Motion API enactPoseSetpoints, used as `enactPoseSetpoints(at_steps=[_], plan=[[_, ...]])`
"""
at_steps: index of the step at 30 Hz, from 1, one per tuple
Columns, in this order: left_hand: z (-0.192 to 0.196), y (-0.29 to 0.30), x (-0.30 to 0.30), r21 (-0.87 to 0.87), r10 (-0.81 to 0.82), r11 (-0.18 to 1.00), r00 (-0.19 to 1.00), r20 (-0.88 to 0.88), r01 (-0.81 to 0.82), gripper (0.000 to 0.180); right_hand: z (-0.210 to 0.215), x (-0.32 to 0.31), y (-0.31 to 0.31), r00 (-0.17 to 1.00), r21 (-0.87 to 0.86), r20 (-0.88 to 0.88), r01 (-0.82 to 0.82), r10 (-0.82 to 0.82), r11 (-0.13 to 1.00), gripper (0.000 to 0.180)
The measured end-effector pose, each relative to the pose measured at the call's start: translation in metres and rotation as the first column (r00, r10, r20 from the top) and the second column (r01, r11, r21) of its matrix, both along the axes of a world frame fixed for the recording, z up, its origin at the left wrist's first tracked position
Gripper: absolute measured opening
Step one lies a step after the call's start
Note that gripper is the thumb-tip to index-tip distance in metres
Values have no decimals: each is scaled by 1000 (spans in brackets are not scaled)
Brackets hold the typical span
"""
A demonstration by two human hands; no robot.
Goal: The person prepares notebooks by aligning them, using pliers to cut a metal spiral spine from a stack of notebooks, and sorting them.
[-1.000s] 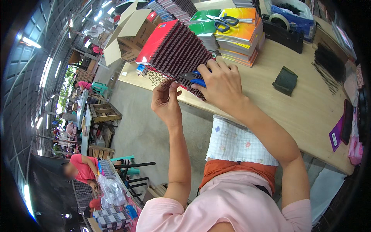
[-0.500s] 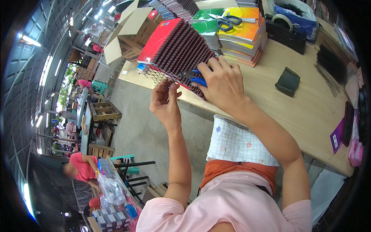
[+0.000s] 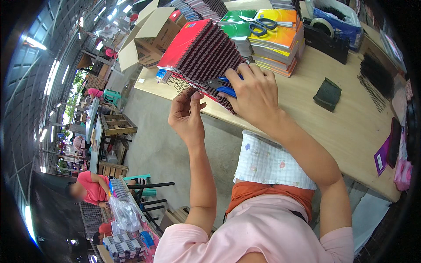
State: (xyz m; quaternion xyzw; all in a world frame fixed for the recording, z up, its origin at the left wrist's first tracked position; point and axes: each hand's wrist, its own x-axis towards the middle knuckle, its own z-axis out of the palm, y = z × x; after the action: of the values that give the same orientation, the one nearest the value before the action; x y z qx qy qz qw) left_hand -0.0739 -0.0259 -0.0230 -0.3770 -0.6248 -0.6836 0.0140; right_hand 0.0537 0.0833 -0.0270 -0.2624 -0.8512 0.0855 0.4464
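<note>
A tall stack of red notebooks (image 3: 182,39) with dark wire spiral bindings stands at the table's near left edge, its spines turned toward me. In my right hand (image 3: 256,94) is a pair of blue-handled pliers (image 3: 228,91), with the jaws against the lower spines. My left hand (image 3: 188,116) is closed, thumb against fingers, at the stack's lower left corner. Its fingertips pinch the end of a dark wire spiral (image 3: 179,84), several of which stick out there. The very tips of the pliers are hard to make out among the wires.
Scissors (image 3: 258,27) lie on yellow-orange notebooks (image 3: 280,41) beside green ones (image 3: 237,30). An open cardboard box (image 3: 153,44) stands behind the stack. A tape dispenser (image 3: 324,37), a dark green block (image 3: 327,94) and black wire spirals (image 3: 375,76) are to the right. A co-worker (image 3: 93,188) sits far left.
Both hands stay at the lower spines with nearly the same grip. My left hand has shifted very slightly left; the pliers have barely moved.
</note>
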Motion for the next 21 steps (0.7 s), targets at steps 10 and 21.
enactPoseSetpoints(at_steps=[10, 21], plan=[[6, 1, -1, 20, -32, 999, 999, 13, 31, 23, 6, -3, -2, 999, 17, -32, 38, -37, 999, 23], [10, 3, 2, 30, -23, 999, 1000, 20, 22, 19, 9, -3, 3, 996, -51, 85, -9, 14, 999, 11]])
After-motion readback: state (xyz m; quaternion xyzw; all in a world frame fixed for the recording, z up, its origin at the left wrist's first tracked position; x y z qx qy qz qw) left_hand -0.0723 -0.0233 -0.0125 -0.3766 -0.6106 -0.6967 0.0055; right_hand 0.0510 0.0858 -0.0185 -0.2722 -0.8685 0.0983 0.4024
